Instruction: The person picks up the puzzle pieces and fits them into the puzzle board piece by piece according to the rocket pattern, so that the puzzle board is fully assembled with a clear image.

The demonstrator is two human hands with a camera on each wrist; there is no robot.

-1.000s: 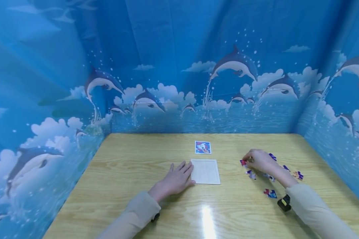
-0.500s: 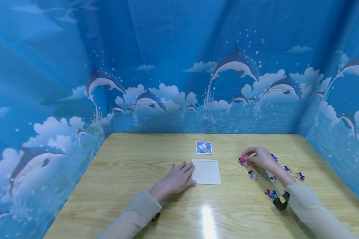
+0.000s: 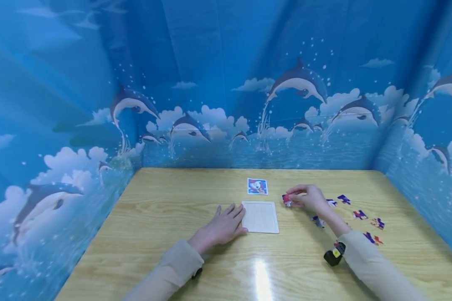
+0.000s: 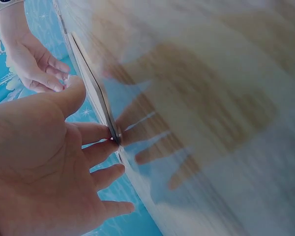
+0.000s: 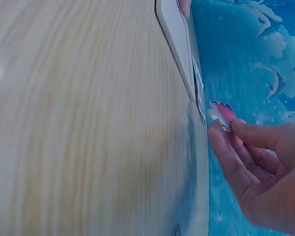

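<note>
Near the middle of the table lies a pale square puzzle tray (image 3: 260, 216). My left hand (image 3: 221, 225) has its fingers spread straight, and the fingertips touch the tray's left edge, as the left wrist view (image 4: 54, 162) also shows. My right hand (image 3: 306, 198) pinches a red, white and blue jigsaw piece (image 3: 286, 200) between thumb and fingers, held a little above the table to the right of the tray. In the right wrist view the same jigsaw piece (image 5: 223, 115) shows its red face and rounded white knob.
Behind the tray lies a small picture card (image 3: 257, 186) with a white cartoon animal on it. Several loose jigsaw pieces (image 3: 360, 215) are scattered over the right of the wooden table (image 3: 181, 188). Blue dolphin-print curtains (image 3: 226, 83) enclose its back and sides.
My right hand has lifted the jigsaw piece away from the loose pieces and moved left with it toward the tray. The left hand has stayed at the tray's edge.
</note>
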